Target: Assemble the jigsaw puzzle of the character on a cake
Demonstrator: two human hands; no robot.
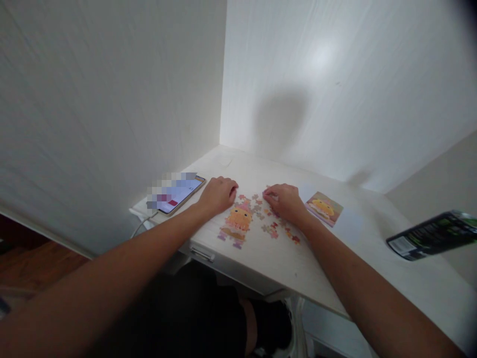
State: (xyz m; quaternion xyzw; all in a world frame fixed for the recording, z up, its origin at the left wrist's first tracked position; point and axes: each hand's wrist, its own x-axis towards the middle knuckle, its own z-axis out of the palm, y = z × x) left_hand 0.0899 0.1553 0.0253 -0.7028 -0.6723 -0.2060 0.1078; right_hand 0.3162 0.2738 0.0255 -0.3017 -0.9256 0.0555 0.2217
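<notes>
A partly assembled jigsaw puzzle (238,221) of a yellow-orange cartoon figure with purple feet lies on the white desk. My left hand (219,194) rests at its upper left, fingers curled inward; whether anything is inside them is hidden. To the right of the figure, my right hand (286,200) hovers at or just above the loose pieces, thumb and fingers pinched on what looks like a small pinkish puzzle piece (265,193). Loose puzzle pieces (271,229) are scattered between the hands and below the right one. A picture card (324,209) with a similar cartoon lies right of my right hand.
A phone (182,195) with a lit screen and a cable (143,224) lies at the desk's left edge. Toward the right stands a dark can (432,235). White panels (298,74) close off the back and left. A drawer handle (201,254) is on the front.
</notes>
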